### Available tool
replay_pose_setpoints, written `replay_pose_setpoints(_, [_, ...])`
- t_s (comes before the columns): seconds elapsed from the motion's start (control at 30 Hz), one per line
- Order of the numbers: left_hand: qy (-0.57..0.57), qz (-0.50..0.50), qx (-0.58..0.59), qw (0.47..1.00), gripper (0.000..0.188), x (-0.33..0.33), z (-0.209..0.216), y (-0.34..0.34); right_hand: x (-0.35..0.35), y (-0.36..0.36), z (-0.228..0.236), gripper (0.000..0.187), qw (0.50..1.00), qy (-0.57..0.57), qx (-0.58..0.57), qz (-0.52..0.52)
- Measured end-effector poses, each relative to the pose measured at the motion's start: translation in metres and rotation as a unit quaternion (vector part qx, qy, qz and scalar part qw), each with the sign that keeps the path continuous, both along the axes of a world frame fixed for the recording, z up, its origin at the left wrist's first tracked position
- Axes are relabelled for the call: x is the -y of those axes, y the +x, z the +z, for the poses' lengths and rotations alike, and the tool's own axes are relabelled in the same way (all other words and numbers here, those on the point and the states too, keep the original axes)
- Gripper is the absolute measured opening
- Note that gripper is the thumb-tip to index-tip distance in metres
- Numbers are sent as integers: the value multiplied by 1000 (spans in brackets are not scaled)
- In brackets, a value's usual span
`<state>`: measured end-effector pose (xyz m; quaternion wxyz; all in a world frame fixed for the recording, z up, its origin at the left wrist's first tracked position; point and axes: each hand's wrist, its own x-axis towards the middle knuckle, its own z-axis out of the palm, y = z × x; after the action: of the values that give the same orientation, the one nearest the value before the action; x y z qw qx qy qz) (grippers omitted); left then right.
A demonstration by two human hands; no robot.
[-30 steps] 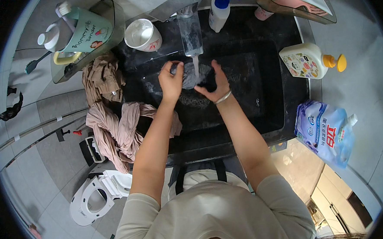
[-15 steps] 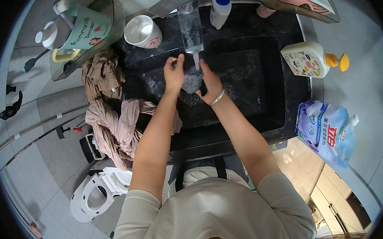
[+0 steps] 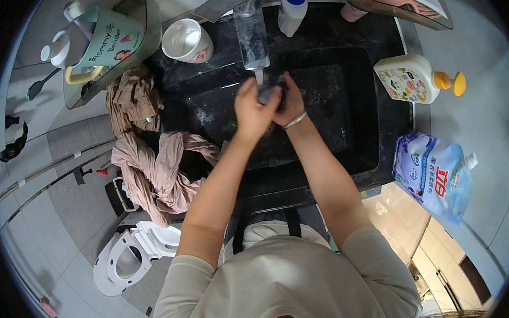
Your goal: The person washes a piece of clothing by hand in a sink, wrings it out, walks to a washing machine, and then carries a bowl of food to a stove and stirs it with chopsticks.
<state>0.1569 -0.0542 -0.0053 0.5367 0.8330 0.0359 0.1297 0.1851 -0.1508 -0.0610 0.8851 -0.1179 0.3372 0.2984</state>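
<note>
Left hand (image 3: 256, 108) and right hand (image 3: 289, 102) have closed in under the tap (image 3: 252, 41), fingers bunching the dark mesh (image 3: 265, 93), spread wider a moment ago; it's being squeezed, seemingly!

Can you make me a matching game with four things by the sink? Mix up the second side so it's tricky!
Things:
1. right hand
2. tap
3. cloth nearest the toilet
4. cup

Clues:
A. white, standing to the left of the tap
B. has a silvery band at the wrist
C. pink and crumpled
D. has water running from it

Right pairs: 1-B, 2-D, 3-C, 4-A
</note>
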Motion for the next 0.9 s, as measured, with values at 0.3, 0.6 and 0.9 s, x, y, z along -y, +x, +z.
replay_pose_setpoints(0.3, [22,63,-157,985,35,3,-14,15,-21,-24,-30,39,988,-41,120,86])
replay_pose_setpoints(0.6, [-401,200,-478,755,73,-57,-19,11,19,-37,51,67,921,-220,118,300])
replay_pose_setpoints(0.9, [-393,76,-382,833,25,-93,-14,1,52,-28,42,62,958,-217,174,76])
